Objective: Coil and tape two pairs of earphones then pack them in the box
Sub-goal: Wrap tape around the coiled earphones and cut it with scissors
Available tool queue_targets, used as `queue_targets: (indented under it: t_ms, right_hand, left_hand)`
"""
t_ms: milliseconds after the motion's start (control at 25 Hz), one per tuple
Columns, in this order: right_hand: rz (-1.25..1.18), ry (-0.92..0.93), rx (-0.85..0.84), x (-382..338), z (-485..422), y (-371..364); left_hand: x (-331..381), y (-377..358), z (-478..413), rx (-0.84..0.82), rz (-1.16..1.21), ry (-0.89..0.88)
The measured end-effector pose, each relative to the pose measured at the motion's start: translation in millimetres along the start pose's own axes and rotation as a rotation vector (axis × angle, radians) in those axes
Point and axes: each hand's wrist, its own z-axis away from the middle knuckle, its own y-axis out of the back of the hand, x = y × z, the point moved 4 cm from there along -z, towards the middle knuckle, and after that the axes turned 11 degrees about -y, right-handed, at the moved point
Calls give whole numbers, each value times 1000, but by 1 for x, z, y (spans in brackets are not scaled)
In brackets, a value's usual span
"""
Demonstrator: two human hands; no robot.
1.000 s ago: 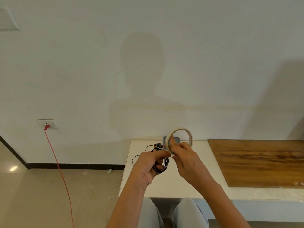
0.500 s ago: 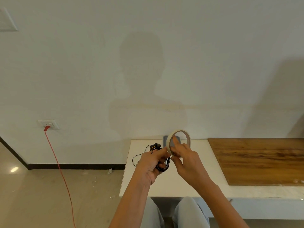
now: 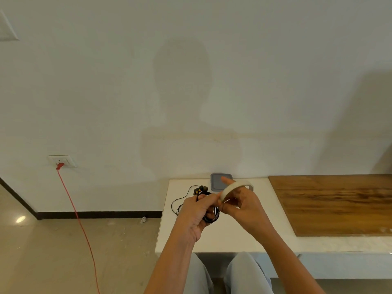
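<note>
The left hand (image 3: 195, 217) was curled around a bundle of coiled black earphones (image 3: 210, 218), held just above the white table (image 3: 233, 236), its fingertips reaching to the edge of the masking tape roll (image 3: 228, 190). The right hand (image 3: 247, 209) gripped that roll from inside, fingers hooked through the ring and one finger pointing up past it. The step in hand looked to be freeing the tape's end so a strip could go around the coil; whether the end had lifted yet was too small to tell. To do it well, the left hand would need to clamp the loops so they could not spring apart while only a fingertip and thumb worked the tape. The strip would best be pulled short and wrapped across the bunched wires, not over the earbuds. A loose black cable (image 3: 180, 200) trailed on the table to the left; whether it belonged to the held pair or the second one was unclear. The grey box (image 3: 217, 183) sat at the table's far edge by the wall, just behind the hands, with nothing visibly packed into it yet.
</note>
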Motion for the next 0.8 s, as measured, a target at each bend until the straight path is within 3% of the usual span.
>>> queue_targets:
  t_ms: [120,280,560,800]
  right_hand:
    - [-193,-31,-94,-1,1,5]
    - [-282,-93,-35,3,-2,6]
    - [-700,-375,19,19,-10,17]
    - [-81,-356,-62,27,7,-5]
  left_hand:
    - [1,0,0,-26,20,3]
    - [-4,2,-3,-13,21,27]
    - [-11,9,-3,12,77,71]
    - [2,-1,-4,1,72,26]
